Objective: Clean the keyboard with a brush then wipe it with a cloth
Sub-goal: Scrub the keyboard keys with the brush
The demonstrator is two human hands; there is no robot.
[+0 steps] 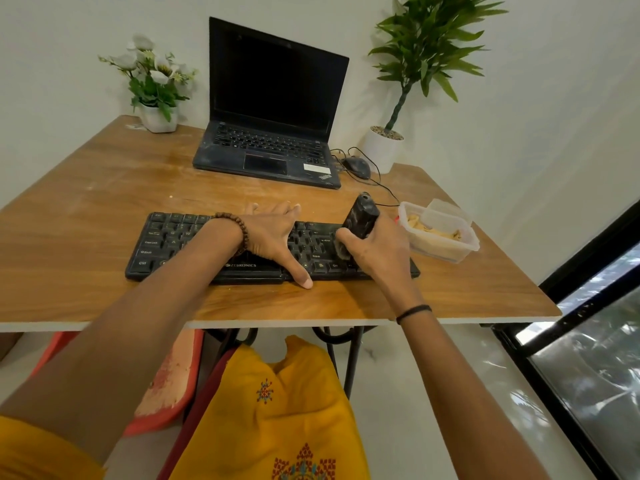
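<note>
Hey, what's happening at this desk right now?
A person is cleaning a black keyboard on a wooden table. Their left hand lies flat across the keys, apparently steadying it. The right hand grips a dark brush, with its bristle end down on the right-side keys. A plastic tub sits beside the keyboard's right end, and an open laptop stands behind, its screen dark.
</note>
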